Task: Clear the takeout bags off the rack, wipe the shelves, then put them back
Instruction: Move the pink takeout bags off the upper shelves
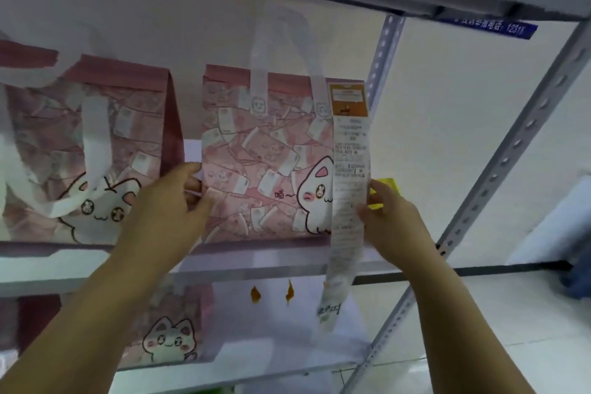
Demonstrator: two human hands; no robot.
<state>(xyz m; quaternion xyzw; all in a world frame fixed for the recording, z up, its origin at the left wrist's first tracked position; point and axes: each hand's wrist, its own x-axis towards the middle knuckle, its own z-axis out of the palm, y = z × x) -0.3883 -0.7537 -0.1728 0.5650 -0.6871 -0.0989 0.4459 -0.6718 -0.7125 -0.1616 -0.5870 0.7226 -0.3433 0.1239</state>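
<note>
White wall (431, 105) backed the grey metal rack (499, 169), whose middle shelf (256, 261) carried 2 pink takeout bags. At the shelf's right end the right bag (262, 153) stood upright beside its neighbour (96, 137). The left hand (169, 201) gripped its left side and the right hand (393, 221) its right, probably to keep it level. Its long receipt (350, 169) hung past the shelf's front edge. A yellow thing (388, 185) showed by the right fingers; I could not tell what.
</note>
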